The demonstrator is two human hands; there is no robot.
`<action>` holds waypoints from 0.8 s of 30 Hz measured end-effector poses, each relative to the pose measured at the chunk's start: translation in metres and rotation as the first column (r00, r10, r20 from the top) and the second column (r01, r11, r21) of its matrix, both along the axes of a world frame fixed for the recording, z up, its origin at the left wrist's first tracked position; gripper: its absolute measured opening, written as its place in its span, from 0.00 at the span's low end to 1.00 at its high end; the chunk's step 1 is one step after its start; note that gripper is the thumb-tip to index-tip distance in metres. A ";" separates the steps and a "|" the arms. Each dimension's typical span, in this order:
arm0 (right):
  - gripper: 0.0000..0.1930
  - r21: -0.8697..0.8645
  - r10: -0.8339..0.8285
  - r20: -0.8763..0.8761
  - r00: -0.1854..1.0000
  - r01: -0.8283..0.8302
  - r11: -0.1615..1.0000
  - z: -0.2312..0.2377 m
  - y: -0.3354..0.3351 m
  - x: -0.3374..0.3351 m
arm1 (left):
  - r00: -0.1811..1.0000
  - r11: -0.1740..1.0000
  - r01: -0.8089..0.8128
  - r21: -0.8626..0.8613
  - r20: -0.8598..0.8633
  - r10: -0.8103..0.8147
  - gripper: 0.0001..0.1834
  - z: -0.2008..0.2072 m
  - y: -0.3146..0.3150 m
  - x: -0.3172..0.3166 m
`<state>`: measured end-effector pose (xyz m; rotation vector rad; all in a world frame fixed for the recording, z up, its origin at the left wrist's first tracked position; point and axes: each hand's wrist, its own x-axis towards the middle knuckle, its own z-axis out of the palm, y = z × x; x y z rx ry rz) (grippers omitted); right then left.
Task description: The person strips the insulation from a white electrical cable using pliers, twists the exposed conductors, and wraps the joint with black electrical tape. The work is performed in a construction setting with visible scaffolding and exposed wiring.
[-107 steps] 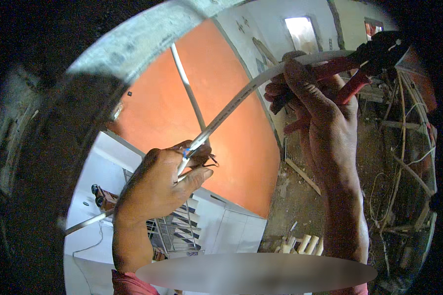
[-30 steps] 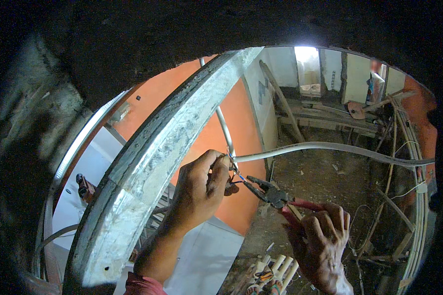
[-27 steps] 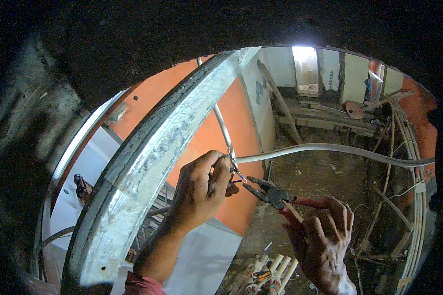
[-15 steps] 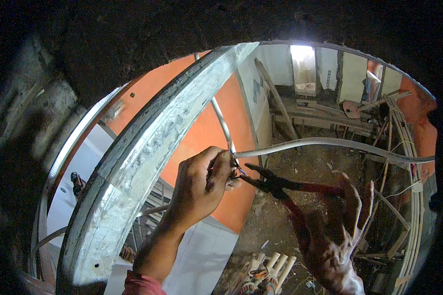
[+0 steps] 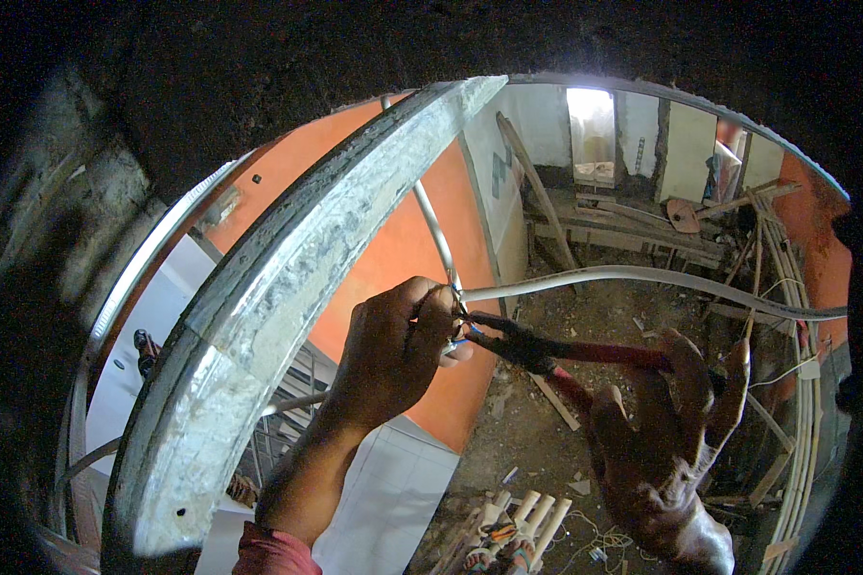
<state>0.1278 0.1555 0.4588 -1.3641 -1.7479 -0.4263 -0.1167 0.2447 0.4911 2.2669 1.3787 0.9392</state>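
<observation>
Near the middle of the view, my left hand [image 5: 393,350] is pinched on thin stripped wires [image 5: 471,329], some dark and one blue. They sit where a white cable [image 5: 435,230] from above meets another white cable [image 5: 614,274] running in from the right. My right hand [image 5: 657,460] grips a pair of pliers [image 5: 529,351] with red handles and dark jaws. The tips of the jaws are at the wires, just beside my left fingertips. Whether they bite the wire is too small to tell.
A long grey metal beam [image 5: 249,287] slants past my left arm, in front of an orange wall [image 5: 393,249]. Pale poles [image 5: 537,522] rise at the bottom centre. Bundled pipes [image 5: 807,412] run down the right side. Planks [image 5: 633,225] and debris lie far below.
The pliers' jaws have drawn closer together and moved in to the wires by my left fingers. My right hand has closed further on the handles and shifted slightly right.
</observation>
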 end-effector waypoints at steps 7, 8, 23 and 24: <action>0.10 0.074 -0.104 0.139 0.985 0.094 0.993 -0.007 0.002 0.005 | 0.986 0.974 -0.014 -0.225 0.158 0.051 0.10 0.002 -0.002 0.001; 0.09 0.078 -0.097 0.114 0.989 0.088 0.993 -0.007 0.002 0.005 | 0.996 0.990 0.010 -0.141 0.093 0.003 0.10 0.002 -0.001 0.002; 0.08 0.210 -0.073 0.312 0.947 0.006 0.978 0.002 -0.002 0.011 | 0.976 0.966 0.010 -0.260 0.215 0.048 0.23 0.015 -0.004 0.007; 0.09 0.215 -0.091 0.269 0.959 0.033 0.976 0.001 -0.001 0.010 | 0.979 0.968 -0.003 -0.252 0.195 0.054 0.23 0.016 -0.004 0.007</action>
